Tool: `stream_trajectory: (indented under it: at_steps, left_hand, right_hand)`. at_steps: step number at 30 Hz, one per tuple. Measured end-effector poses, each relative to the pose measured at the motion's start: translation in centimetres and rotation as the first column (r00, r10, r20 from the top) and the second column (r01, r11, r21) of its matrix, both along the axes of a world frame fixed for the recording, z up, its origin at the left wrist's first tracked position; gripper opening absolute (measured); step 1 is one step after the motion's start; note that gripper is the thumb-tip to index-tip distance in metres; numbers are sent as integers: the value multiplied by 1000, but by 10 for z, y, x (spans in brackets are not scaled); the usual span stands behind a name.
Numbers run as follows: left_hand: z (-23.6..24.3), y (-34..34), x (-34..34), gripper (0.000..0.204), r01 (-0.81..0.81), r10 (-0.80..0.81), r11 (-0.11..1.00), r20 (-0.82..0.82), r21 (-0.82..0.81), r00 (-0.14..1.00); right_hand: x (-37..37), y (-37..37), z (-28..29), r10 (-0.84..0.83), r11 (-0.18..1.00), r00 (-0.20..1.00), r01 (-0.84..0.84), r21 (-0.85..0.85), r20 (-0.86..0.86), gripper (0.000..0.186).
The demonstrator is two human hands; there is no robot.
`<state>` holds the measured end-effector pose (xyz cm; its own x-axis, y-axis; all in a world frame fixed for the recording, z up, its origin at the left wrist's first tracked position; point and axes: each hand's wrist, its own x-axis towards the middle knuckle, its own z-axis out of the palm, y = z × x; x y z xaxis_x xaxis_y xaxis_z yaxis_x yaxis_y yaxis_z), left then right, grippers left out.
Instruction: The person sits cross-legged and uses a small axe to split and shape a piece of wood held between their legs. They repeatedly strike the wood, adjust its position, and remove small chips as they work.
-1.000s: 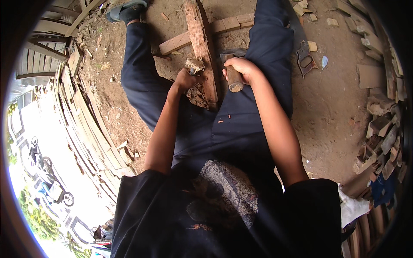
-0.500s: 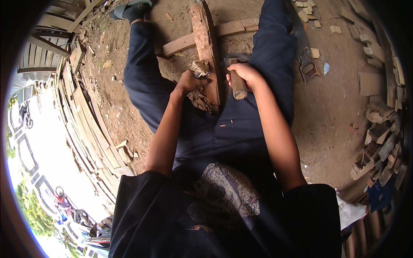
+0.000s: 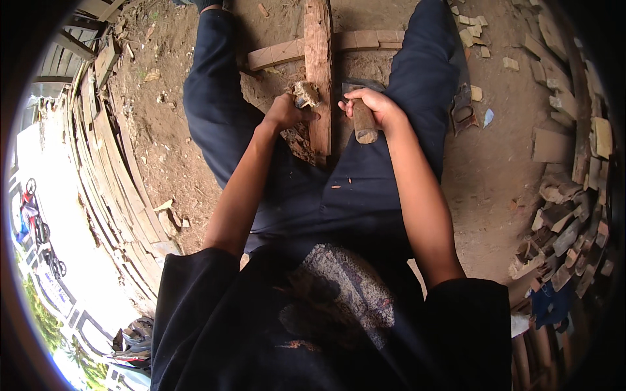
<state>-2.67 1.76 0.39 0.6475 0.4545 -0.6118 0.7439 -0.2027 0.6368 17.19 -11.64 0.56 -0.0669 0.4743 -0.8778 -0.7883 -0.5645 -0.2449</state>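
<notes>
My left hand [image 3: 285, 112] is closed around a pale, ragged chunk of wood [image 3: 305, 95], held against the left side of a long reddish-brown timber [image 3: 318, 58]. That timber runs away from me between my legs, and its near end lies by my lap. In my right hand [image 3: 378, 107] is a short tool with a thick wooden handle [image 3: 364, 125], its butt pointing toward me over my right thigh. A dark metal head [image 3: 362, 84] shows beyond the fingers; its exact shape is partly hidden. The tool is apart from the timber.
Behind the timber, a row of wooden blocks [image 3: 277, 53] crosses the dirt. A handsaw handle [image 3: 463, 116] shows beside my right knee. Wood scraps [image 3: 564, 244] are heaped at the right, and long boards [image 3: 111, 176] line the left side. Small offcuts [image 3: 471, 29] lie beyond the knee.
The view has turned slightly, and the timber looks straighter and further right. Both hands keep their grips. The tool's butt has moved slightly away from me.
</notes>
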Motion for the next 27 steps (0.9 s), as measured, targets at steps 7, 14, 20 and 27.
stream_trajectory:
  at_steps: [7,14,20,27]
  left_hand:
    - [-4,-4,1,64,44,-61,992,139,118,989]
    - [-16,-13,3,59,-61,60,998,75,3,995]
    - [-24,-1,0,52,-17,15,999,-63,-29,998]
    - [-35,6,8,84,-252,301,917,123,-309,946]
  right_hand:
    - [-8,-13,10,106,994,972,-107,-7,209,9]
    - [-2,-18,16,148,989,955,-142,-40,258,10]
    - [-6,-13,18,132,989,952,-106,-106,276,10]
    - [-2,-14,11,167,983,950,-140,-121,262,11]
